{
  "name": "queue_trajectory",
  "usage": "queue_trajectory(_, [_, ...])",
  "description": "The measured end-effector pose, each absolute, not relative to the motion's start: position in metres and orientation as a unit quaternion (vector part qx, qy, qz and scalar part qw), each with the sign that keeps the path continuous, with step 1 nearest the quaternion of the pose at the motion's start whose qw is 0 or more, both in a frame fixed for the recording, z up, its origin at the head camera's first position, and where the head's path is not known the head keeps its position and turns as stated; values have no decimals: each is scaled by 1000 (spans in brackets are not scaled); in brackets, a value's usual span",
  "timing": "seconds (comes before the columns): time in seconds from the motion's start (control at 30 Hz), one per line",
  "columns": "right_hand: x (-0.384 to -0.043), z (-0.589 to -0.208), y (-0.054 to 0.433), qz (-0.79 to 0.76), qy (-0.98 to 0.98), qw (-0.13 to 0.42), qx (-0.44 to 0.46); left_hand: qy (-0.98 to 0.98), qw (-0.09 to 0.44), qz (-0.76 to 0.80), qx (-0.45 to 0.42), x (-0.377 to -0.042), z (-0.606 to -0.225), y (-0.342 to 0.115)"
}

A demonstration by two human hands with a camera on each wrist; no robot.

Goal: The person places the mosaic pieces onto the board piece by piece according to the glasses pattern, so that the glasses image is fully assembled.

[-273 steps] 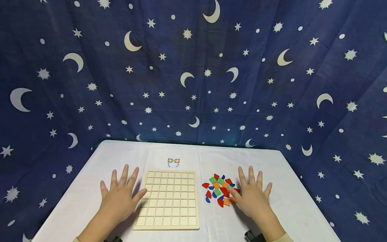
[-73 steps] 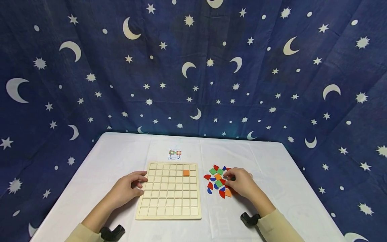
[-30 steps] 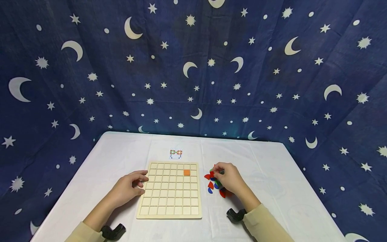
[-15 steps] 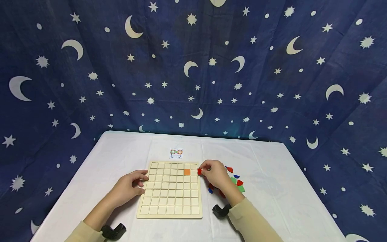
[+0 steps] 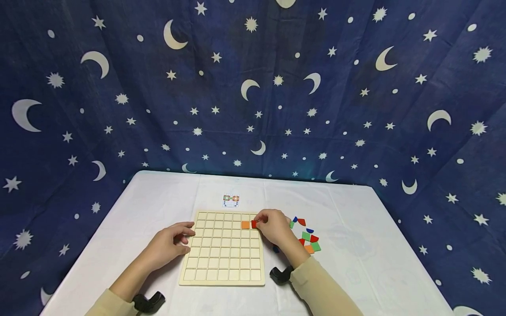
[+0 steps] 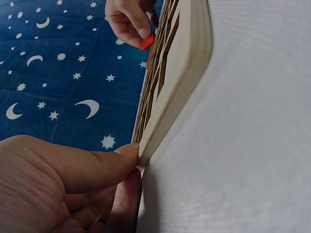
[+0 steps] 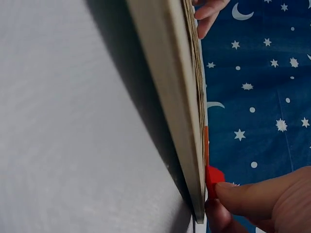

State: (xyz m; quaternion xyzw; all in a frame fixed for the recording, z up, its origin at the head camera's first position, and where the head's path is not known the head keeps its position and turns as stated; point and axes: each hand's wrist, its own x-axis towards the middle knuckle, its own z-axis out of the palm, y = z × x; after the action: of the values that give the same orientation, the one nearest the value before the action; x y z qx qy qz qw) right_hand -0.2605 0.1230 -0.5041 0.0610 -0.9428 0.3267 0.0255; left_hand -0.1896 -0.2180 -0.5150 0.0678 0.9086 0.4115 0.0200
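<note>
A pale wooden grid board (image 5: 219, 252) lies on the table, with an orange square tile (image 5: 245, 224) in its second row from the far side. My right hand (image 5: 272, 226) pinches a red tile (image 5: 254, 224) at the right-hand column, beside the orange one. Thumb and finger hold that red tile (image 7: 214, 178) at the board's edge in the right wrist view; its full outline is partly covered. My left hand (image 5: 170, 243) holds the board's left edge. In the left wrist view, the left thumb (image 6: 104, 167) touches the rim and the other fingers curl below.
Loose red, green, blue and orange tiles (image 5: 306, 236) lie right of the board, some hidden by my right forearm. A small printed pattern card (image 5: 231, 200) lies beyond the board on the white tabletop (image 5: 356, 263). A blue star-and-moon cloth (image 5: 253, 87) hangs behind.
Earlier both hands were spread open over the table. An orange tile was later on the board. My right hand has since carried a red tile left from the pile. The left hand stays at the edge.
</note>
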Motion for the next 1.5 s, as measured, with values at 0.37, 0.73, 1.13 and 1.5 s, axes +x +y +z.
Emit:
queue_trajectory(0.37, [-259, -503, 122, 306, -950, 3, 66, 906, 24, 417, 64, -189, -514, -218])
queue_trajectory(0.73, [-257, -501, 118, 289, -955, -2, 71, 910, 18, 409, 69, -189, -515, -219])
queue_trajectory(1.13, [-255, -496, 135, 321, -944, 3, 79, 909, 20, 409, 70, -188, -515, -218])
queue_trajectory(1.5, [-248, -488, 175, 352, -933, -42, 59, 910, 21, 409, 68, -188, -513, -217])
